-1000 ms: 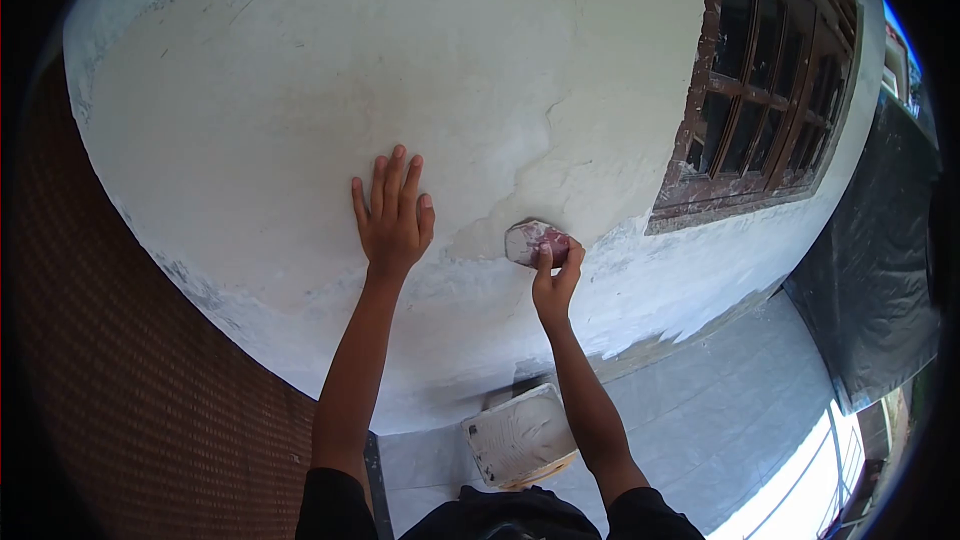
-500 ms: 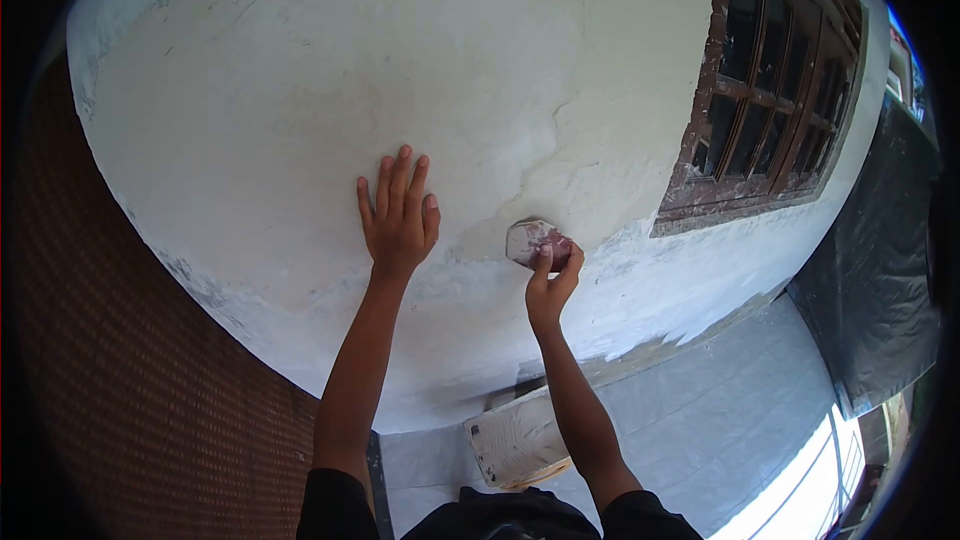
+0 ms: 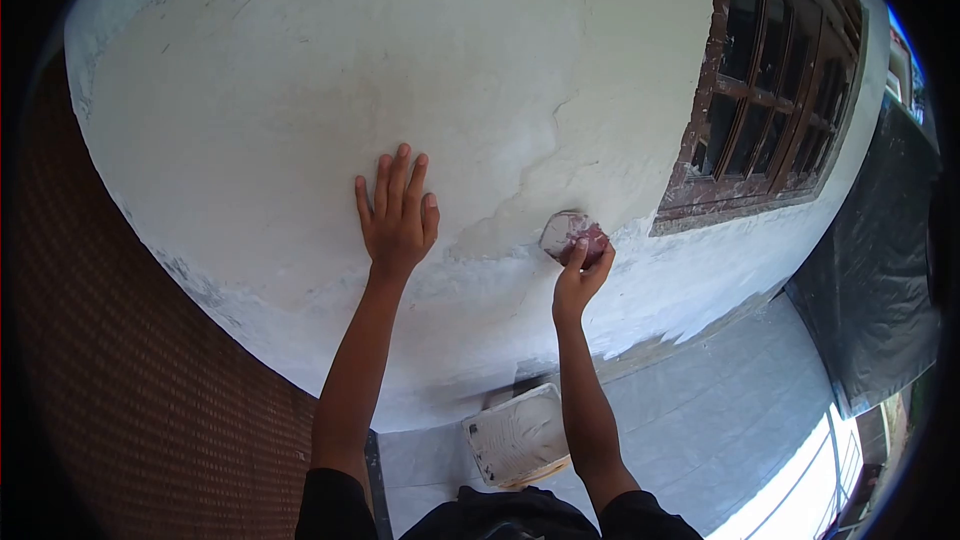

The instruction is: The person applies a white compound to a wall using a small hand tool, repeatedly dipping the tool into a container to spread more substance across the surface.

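My left hand (image 3: 396,215) lies flat against the white plastered wall (image 3: 300,90), fingers spread and pointing up. To its right, my right hand (image 3: 580,278) presses a small reddish pad smeared with white (image 3: 570,233) onto the wall, thumb and fingers pinched on its lower edge. The pad sits at the edge of a rougher, paler patch of plaster (image 3: 500,230), close to the lower left corner of the window frame.
A brown wooden window with several panes (image 3: 775,90) stands at the right. Below it lies a tiled floor (image 3: 720,410) with a white-smeared board (image 3: 515,435) near my feet. A dark tarp (image 3: 880,260) hangs far right. A woven brown surface (image 3: 120,380) fills the left.
My right hand has slid the pad to the right and slightly up along the wall, toward the window. My left hand has stayed flat in place.
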`<state>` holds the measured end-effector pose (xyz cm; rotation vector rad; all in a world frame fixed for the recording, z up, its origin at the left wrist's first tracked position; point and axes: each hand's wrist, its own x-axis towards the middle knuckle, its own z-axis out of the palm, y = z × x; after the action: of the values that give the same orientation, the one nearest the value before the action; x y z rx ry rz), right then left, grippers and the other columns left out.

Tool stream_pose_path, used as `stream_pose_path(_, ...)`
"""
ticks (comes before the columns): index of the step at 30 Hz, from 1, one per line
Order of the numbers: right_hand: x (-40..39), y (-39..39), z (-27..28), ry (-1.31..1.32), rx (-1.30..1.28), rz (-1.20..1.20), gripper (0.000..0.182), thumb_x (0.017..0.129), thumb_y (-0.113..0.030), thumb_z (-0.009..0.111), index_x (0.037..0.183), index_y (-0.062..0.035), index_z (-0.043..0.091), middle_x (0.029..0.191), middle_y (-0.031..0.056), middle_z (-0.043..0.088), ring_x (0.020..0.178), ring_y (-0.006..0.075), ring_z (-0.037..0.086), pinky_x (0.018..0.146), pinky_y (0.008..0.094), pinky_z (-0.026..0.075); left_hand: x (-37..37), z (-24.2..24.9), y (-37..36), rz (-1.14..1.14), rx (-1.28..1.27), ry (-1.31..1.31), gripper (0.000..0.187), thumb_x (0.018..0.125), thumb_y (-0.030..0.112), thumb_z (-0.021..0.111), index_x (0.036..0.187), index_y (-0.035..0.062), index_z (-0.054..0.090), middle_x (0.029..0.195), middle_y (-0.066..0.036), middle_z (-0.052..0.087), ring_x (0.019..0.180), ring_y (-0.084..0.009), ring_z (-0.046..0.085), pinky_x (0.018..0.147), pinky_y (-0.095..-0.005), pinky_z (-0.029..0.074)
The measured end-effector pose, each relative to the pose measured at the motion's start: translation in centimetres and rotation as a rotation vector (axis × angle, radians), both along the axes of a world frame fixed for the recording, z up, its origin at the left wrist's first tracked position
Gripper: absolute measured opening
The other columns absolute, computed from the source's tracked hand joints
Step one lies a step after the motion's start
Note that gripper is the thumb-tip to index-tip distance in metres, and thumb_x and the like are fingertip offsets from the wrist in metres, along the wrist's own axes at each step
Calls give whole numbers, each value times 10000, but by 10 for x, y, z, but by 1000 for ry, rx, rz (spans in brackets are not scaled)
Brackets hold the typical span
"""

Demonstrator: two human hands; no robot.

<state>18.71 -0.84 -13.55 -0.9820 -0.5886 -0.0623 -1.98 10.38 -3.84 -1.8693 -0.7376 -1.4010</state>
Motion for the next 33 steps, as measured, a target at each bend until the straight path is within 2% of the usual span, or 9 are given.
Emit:
stream_pose_path(4, 17, -11, -3, 111, 185, 13, 291, 986, -161, 544, 1193, 17, 445, 1137, 136, 533, 990, 175, 538, 822, 311, 477, 2, -1, -1, -1, 4, -13, 466, 954, 230, 442, 1408, 126, 455, 1489, -87, 412, 1396, -281, 345, 1150, -536, 143)
stream_pose_path(8, -34, 6, -22, -384, -67, 118, 250, 907, -88, 620, 1103, 11, 500, 1017, 140, 569, 907, 235, 548, 788, 341, 462, 1, 0, -1, -10, -4, -13, 463, 957, 234, 437, 1405, 123, 460, 1487, -88, 414, 1396, -282, 344, 1149, -541, 144)
stream_pose_path(11, -55, 12, -13, -803, -236, -36, 256, 884, -69, 631, 1097, 16, 519, 999, 167, 562, 876, 274, 546, 774, 347, 455, -1, -1, -1, -10, -9, -4, 462, 954, 227, 441, 1403, 124, 463, 1487, -86, 415, 1397, -282, 344, 1147, -545, 146)
stream_pose_path(12, -51, 14, -10, -802, -234, -37, 256, 884, -69, 631, 1097, 16, 519, 999, 167, 562, 876, 274, 546, 774, 347, 455, -1, -1, 0, -10, -7, -3, 462, 954, 227, 441, 1403, 124, 463, 1487, -86, 415, 1397, -282, 344, 1147, -545, 146)
stream_pose_path(18, 25, -8, 14, 258, 131, -47, 286, 985, -149, 542, 1207, 12, 461, 1084, 114, 557, 978, 165, 552, 837, 307, 476, 0, -2, -1, -5, -9, -7, 473, 942, 227, 459, 1404, 131, 464, 1488, -86, 414, 1399, -281, 342, 1148, -543, 148)
stream_pose_path(22, 19, -12, 8, 41, 153, 105, 281, 982, -142, 548, 1202, 8, 462, 1104, 112, 558, 962, 158, 552, 841, 289, 463, 2, -1, 0, 0, 0, -13, 478, 939, 230, 461, 1406, 131, 461, 1489, -85, 414, 1399, -280, 343, 1147, -543, 150)
stream_pose_path(25, 5, 2, -6, -302, -96, 75, 249, 976, -142, 553, 1160, 16, 497, 1089, 118, 561, 952, 154, 550, 849, 309, 461, 1, -2, -1, -1, -10, -9, 477, 941, 230, 459, 1407, 131, 460, 1488, -85, 415, 1396, -282, 346, 1147, -542, 152)
stream_pose_path(30, 18, -8, 14, 195, 182, 67, 256, 985, -143, 539, 1180, 9, 474, 1076, 96, 557, 932, 141, 539, 801, 263, 461, 0, -1, 0, 1, -2, -6, 470, 945, 231, 453, 1404, 129, 463, 1485, -89, 417, 1392, -285, 351, 1147, -538, 154)
stream_pose_path(33, 23, -2, -3, -89, 88, 115, 255, 989, -138, 533, 1189, 4, 465, 1058, 80, 557, 921, 129, 528, 791, 264, 462, 2, -2, 0, 4, -3, -6, 468, 947, 234, 450, 1402, 128, 466, 1483, -92, 419, 1390, -288, 354, 1146, -543, 153)
